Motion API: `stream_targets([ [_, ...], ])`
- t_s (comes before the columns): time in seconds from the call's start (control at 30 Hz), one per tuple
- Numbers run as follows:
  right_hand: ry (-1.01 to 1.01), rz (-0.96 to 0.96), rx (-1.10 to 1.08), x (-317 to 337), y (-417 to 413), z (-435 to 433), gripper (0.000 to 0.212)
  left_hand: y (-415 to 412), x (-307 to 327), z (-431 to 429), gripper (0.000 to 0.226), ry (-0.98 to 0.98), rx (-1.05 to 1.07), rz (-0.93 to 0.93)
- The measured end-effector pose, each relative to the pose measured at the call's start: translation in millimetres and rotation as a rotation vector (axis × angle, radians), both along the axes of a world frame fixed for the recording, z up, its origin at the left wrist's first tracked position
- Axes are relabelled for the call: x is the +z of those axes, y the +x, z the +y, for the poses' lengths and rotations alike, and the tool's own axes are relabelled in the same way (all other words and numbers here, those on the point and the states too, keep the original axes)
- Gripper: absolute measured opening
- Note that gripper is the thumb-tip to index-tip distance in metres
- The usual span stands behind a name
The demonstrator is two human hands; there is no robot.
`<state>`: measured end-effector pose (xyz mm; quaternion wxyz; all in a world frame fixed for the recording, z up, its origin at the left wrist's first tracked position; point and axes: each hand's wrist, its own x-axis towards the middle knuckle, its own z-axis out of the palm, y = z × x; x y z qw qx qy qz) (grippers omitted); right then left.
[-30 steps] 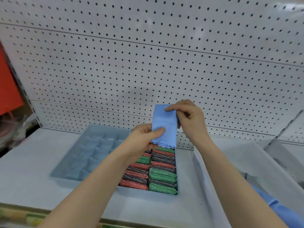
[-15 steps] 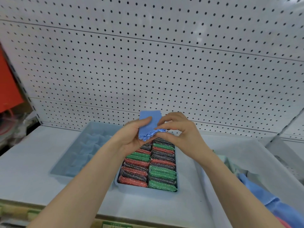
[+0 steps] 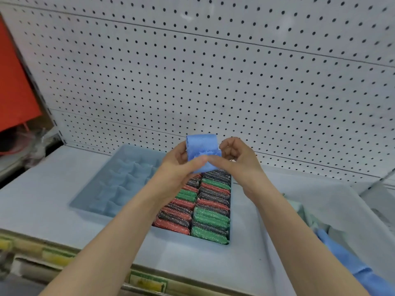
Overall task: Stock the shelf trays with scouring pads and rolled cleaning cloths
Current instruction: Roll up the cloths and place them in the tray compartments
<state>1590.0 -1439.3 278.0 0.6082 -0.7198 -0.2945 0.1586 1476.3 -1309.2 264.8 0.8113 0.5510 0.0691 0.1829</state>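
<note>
While both hands (image 3: 213,165) grip dimpled blue cloth (image 3: 202,149), apparently half-rolled, glittery scouring pads (image 3: 210,212) fill tray (image 3: 119,180).

wall: white pegboard (image 3: 213,71) | surface: pale grey shelf (image 3: 38,189) | left: red panel (image 3: 15,82)

Pretty bright, flat overhead-ish light with only soft shadows, no real glare, but the wide lens bends the pegboard (image 3: 235,82) lines toward the edges and the whole thing looks a bit soft and smeary.
</note>
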Motion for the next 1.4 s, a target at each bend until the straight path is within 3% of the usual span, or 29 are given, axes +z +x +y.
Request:
stream_targets([
  [0.1,-0.088,0.139,0.185,-3.3,5.8,-0.3,0.031,-2.5,-10.5,1.7,0.045,0.096,0.097,0.061],
  [0.2,-0.031,0.319,0.424,-8.7,9.6,2.2,0.031,-8.5,-21.8,9.6,0.037,0.190,0.173,0.097],
  [0.27,0.007,0.351,0.450,-13.5,9.2,9.7,0.031,-13.6,-26.1,16.2,0.029,0.261,0.242,0.135],
  [0.43,0.061,0.333,0.343,-26.0,-3.6,41.7,0.043,-22.7,-33.4,48.8,0.031,0.125,0.246,0.185],
  [0.53,0.013,0.193,0.243,-38.6,-12.9,68.4,0.035,-24.6,-37.4,78.0,0.020,0.020,0.185,0.203],
  [0.63,-0.068,0.118,0.199,-46.9,-20.1,98.1,0.034,-26.5,-46.1,105.1,0.013,0.159,0.221,0.218],
  [0.77,-0.079,0.247,0.160,-48.0,-30.3,132.4,0.012,-31.2,-59.5,150.6,0.021,0.243,0.181,0.195],
  [0.9,-0.277,0.307,0.258,-66.2,-31.7,159.5,0.031,-40.9,-74.2,189.6,0.021,0.359,0.095,0.230],
  [1.0,-0.337,0.315,0.169,-82.3,-29.8,175.8,0.030,-48.4,-99.2,234.4,0.022,0.712,0.267,0.365],
  [1.1,-0.294,0.330,0.051,-90.1,-28.3,193.4,0.025,-47.2,-125.6,283.4,0.047,1.081,0.345,0.623],
  [1.2,-0.327,0.300,-0.010,-94.3,-24.3,216.9,0.022,-40.2,-143.4,299.3,0.046,1.035,0.210,0.773],
  [1.4,-0.418,0.111,-0.069,-111.6,-19.5,260.6,0.020,-48.8,-157.4,285.2,0.041,0.979,0.253,0.696],
])
